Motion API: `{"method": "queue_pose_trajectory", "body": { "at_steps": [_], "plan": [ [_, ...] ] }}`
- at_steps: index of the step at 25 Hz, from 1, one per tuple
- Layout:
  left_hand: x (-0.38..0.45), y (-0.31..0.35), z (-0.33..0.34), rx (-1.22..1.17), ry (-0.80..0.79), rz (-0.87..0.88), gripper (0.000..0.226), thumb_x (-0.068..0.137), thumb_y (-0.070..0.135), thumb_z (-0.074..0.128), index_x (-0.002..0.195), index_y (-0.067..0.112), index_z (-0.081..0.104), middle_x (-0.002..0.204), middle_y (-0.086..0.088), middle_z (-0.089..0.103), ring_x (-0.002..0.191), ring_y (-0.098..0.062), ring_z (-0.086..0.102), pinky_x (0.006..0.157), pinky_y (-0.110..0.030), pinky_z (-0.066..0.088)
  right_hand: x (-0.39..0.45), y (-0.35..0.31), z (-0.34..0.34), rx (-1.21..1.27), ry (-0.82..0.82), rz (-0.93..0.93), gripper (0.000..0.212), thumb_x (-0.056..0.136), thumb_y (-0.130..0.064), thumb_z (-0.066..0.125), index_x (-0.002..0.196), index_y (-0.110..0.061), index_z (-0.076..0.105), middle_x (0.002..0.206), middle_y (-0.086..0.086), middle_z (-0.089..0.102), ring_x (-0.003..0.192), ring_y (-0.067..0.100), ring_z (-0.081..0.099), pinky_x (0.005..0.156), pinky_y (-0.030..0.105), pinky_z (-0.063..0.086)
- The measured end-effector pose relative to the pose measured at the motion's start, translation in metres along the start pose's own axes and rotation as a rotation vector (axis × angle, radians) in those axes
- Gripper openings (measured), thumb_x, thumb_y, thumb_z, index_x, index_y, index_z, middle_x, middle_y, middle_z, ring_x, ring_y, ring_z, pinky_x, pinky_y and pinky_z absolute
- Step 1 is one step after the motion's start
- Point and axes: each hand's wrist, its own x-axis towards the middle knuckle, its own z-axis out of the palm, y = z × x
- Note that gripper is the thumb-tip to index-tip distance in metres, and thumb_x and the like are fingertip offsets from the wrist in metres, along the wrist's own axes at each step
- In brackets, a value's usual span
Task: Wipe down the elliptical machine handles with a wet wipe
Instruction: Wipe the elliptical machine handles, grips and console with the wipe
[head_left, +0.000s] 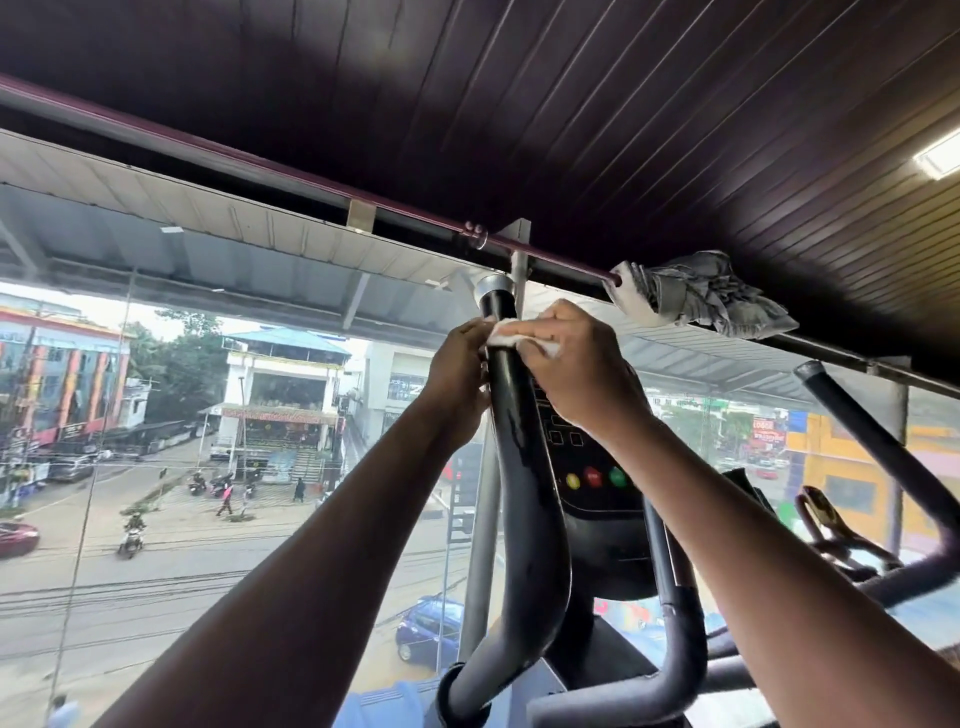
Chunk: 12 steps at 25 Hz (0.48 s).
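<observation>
Wiping the top of the near left elliptical handle (519, 467) with a wet wipe (511, 336).

Pressing the wipe round the bar with the right hand (566, 364), left hand (457, 374) gripping opposite; risking the thin wipe bunching or slipping off the glossy bar, missing the chrome cap (493, 286). Reading nothing on the console (587, 467); street signs too blurred.

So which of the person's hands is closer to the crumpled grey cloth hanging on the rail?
Right. The right hand, pressing the white wet wipe on the black handle, is just below-left of the crumpled grey cloth. The left hand grips the handle's far side, further off.
</observation>
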Motion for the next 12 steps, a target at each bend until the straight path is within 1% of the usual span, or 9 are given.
{"method": "queue_pose_trajectory", "body": {
  "at_steps": [2, 4, 6, 7, 8, 9, 10, 11, 12],
  "plan": [
    [-0.002, -0.001, -0.002, 0.035, 0.003, 0.019, 0.02, 0.097, 0.009, 0.047, 0.096, 0.015, 0.066, 0.078, -0.004, 0.059, 0.056, -0.011, 0.053, 0.042, -0.013, 0.04, 0.005, -0.001, 0.008, -0.017, 0.024, 0.049, 0.025, 0.09, -0.006, 0.056, 0.106, -0.015, 0.073, 0.079, -0.006, 0.052, 0.058, -0.004, 0.044, 0.057, 0.002, 0.033],
    [-0.003, -0.002, -0.007, 0.073, 0.006, 0.03, 0.022, 0.098, 0.007, 0.045, 0.109, 0.016, 0.062, 0.08, -0.005, 0.059, 0.055, -0.012, 0.053, 0.041, -0.013, 0.04, -0.021, -0.009, 0.006, 0.048, -0.031, -0.052, 0.024, 0.085, -0.013, 0.053, 0.092, -0.015, 0.076, 0.079, -0.003, 0.06, 0.058, -0.001, 0.05, 0.056, 0.009, 0.034],
    [-0.008, -0.001, -0.009, 0.068, 0.009, -0.001, 0.015, 0.096, 0.017, 0.051, 0.108, 0.017, 0.061, 0.079, -0.004, 0.058, 0.053, -0.012, 0.055, 0.043, -0.016, 0.042, -0.06, -0.02, -0.002, 0.147, -0.119, -0.197, 0.023, 0.078, -0.019, 0.053, 0.073, -0.015, 0.075, 0.071, -0.004, 0.06, 0.057, 0.007, 0.054, 0.056, 0.019, 0.042],
    [-0.008, -0.002, -0.009, 0.081, 0.013, 0.008, 0.012, 0.095, 0.019, 0.054, 0.104, 0.018, 0.061, 0.078, -0.003, 0.058, 0.054, -0.012, 0.055, 0.046, -0.017, 0.044, -0.068, -0.022, -0.006, 0.169, -0.127, -0.235, 0.023, 0.076, -0.02, 0.053, 0.071, -0.015, 0.074, 0.069, -0.006, 0.058, 0.056, 0.008, 0.053, 0.056, 0.019, 0.043],
    [-0.008, -0.005, -0.008, 0.113, 0.016, 0.03, 0.011, 0.094, 0.017, 0.056, 0.102, 0.018, 0.062, 0.078, -0.002, 0.059, 0.057, -0.011, 0.057, 0.052, -0.02, 0.047, -0.065, -0.017, -0.006, 0.171, -0.092, -0.232, 0.022, 0.078, -0.018, 0.054, 0.074, -0.015, 0.076, 0.069, -0.006, 0.055, 0.056, 0.007, 0.051, 0.056, 0.016, 0.043],
    [-0.009, -0.007, -0.007, 0.146, 0.014, 0.05, 0.014, 0.093, 0.014, 0.058, 0.106, 0.017, 0.063, 0.08, -0.001, 0.061, 0.063, -0.011, 0.059, 0.059, -0.022, 0.049, -0.053, -0.012, -0.003, 0.148, -0.024, -0.183, 0.021, 0.08, -0.014, 0.057, 0.081, -0.016, 0.077, 0.072, -0.006, 0.054, 0.059, 0.006, 0.05, 0.059, 0.016, 0.045],
    [-0.011, -0.01, -0.007, 0.161, 0.008, 0.058, 0.021, 0.091, 0.014, 0.06, 0.112, 0.015, 0.063, 0.083, -0.001, 0.062, 0.069, -0.012, 0.061, 0.066, -0.023, 0.048, -0.036, -0.008, 0.002, 0.102, 0.046, -0.113, 0.02, 0.083, -0.009, 0.059, 0.089, -0.015, 0.077, 0.074, -0.007, 0.052, 0.063, 0.005, 0.05, 0.063, 0.019, 0.048],
    [-0.014, -0.013, -0.007, 0.132, 0.015, 0.025, 0.027, 0.091, 0.019, 0.06, 0.116, 0.012, 0.064, 0.084, -0.003, 0.062, 0.072, -0.014, 0.061, 0.068, -0.026, 0.048, -0.024, -0.004, 0.004, 0.081, 0.082, -0.039, 0.021, 0.085, -0.005, 0.061, 0.095, -0.015, 0.076, 0.077, -0.009, 0.049, 0.066, 0.005, 0.051, 0.069, 0.023, 0.051],
    [-0.019, -0.015, -0.004, 0.069, 0.031, -0.019, 0.027, 0.091, 0.022, 0.059, 0.114, 0.01, 0.065, 0.083, -0.005, 0.061, 0.072, -0.017, 0.061, 0.066, -0.028, 0.047, -0.02, -0.002, 0.006, 0.093, 0.09, -0.004, 0.022, 0.086, -0.003, 0.061, 0.097, -0.015, 0.076, 0.078, -0.011, 0.048, 0.069, 0.005, 0.051, 0.073, 0.026, 0.051]
  ]
}}
